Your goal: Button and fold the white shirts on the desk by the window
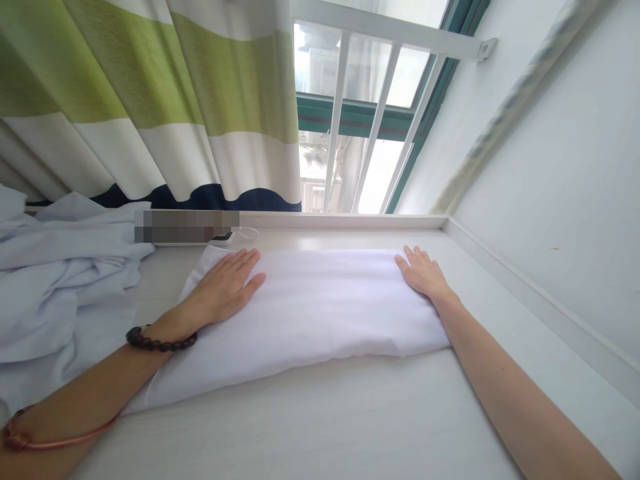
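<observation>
At the left edge of the frame, a crumpled white cloth [65,267] lies in loose heaps. Next comes the left hand [225,285], left of centre, palm down on the left part of a folded white cloth [325,307]. Its fingers are extended and close together, the thumb out to the side, pinching nothing.

The folded cloth spans the middle of the frame, flat on a white surface [300,427], its lower left reaching under the left forearm. It looks light, soft and limp, probably neither slippery nor fragile; the layers could shift if dragged by a single edge. The best hold seems to be both short ends at once, palms flat or fingers under the fold.

Right of centre, the right hand [423,273] rests on the cloth's upper right corner, fingers straight and slightly spread, gripping nothing.

Counted left to right: 1 crumpled cloth, 2 bracelets on the left arm (1 cord [75,440], 1 beaded [160,340]), 1 striped curtain [245,83] at upper left, 1 folded cloth, 3 upright white bars [377,127] at upper centre, 2 hands.
</observation>
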Available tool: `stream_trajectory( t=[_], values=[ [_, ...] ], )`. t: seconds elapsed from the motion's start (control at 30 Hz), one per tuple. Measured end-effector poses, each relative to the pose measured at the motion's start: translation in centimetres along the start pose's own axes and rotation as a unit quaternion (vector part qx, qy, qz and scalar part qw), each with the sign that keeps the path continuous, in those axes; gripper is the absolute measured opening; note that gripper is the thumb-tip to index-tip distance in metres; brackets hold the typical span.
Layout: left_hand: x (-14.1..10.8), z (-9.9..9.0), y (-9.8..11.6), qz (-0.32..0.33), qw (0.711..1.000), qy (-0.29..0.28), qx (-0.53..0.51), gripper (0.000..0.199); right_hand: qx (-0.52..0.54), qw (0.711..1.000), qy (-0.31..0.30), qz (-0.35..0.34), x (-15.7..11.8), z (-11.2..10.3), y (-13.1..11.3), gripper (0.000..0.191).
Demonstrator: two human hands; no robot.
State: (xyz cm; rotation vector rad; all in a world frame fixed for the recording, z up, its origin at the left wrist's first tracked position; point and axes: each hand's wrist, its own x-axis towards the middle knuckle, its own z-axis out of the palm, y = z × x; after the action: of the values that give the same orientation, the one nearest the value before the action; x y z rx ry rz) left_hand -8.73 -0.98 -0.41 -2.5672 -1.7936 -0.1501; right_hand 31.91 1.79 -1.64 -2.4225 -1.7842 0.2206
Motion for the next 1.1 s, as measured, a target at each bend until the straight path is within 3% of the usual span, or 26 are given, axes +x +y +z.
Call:
stream_trajectory(
  t=[0.13, 0.3, 0.4, 0.5, 0.6, 0.67, 0.83, 0.97, 1.1],
  values=[
    [-0.4, 0.5, -0.5, -0.013, 1.000, 0.008, 0.011, 0.069, 0.004, 1.000, 0.002, 0.003, 0.2, 0.3, -0.1, 0.066],
    [-0.1, 0.6, -2.2, -0.045, 0.998, 0.020, 0.036, 0.069, 0.001, 1.000, 0.006, -0.015, 0.2, 0.0, -2.4, 0.067],
    [-0.6, -0.9, -0.5, -0.022, 0.999, 0.032, 0.028, 0.061, -0.027, 0.996, 0.035, -0.079, -2.3, -0.5, -4.8, 0.070],
    [-2.5, -2.8, 4.1, 0.123, 0.988, 0.083, -0.037, 0.046, -0.017, 0.973, 0.029, -0.228, -6.7, -0.8, -7.1, 0.072],
    [-4.7, -3.6, 8.4, 0.304, 0.943, 0.046, -0.126, 0.025, 0.022, 0.932, -0.010, -0.362, -10.6, -0.4, -8.0, 0.077],
    [-5.6, -3.3, 9.6, 0.365, 0.917, 0.032, -0.159, 0.020, 0.026, 0.916, -0.029, -0.400, -11.9, 0.0, -7.7, 0.075],
    [-6.0, -2.1, 8.5, 0.363, 0.914, 0.024, -0.178, 0.026, -0.001, 0.926, -0.042, -0.375, -11.3, 0.4, -6.6, 0.078],
    [-5.9, -2.6, 8.1, 0.392, 0.911, 0.046, -0.117, 0.022, -0.021, 0.942, -0.038, -0.333, -10.1, 0.3, -5.9, 0.079],
    [-6.2, -3.4, 8.0, 0.424, 0.901, 0.045, -0.078, 0.021, -0.040, 0.966, -0.034, -0.253, -7.6, 0.3, -3.7, 0.076]
  ],
)
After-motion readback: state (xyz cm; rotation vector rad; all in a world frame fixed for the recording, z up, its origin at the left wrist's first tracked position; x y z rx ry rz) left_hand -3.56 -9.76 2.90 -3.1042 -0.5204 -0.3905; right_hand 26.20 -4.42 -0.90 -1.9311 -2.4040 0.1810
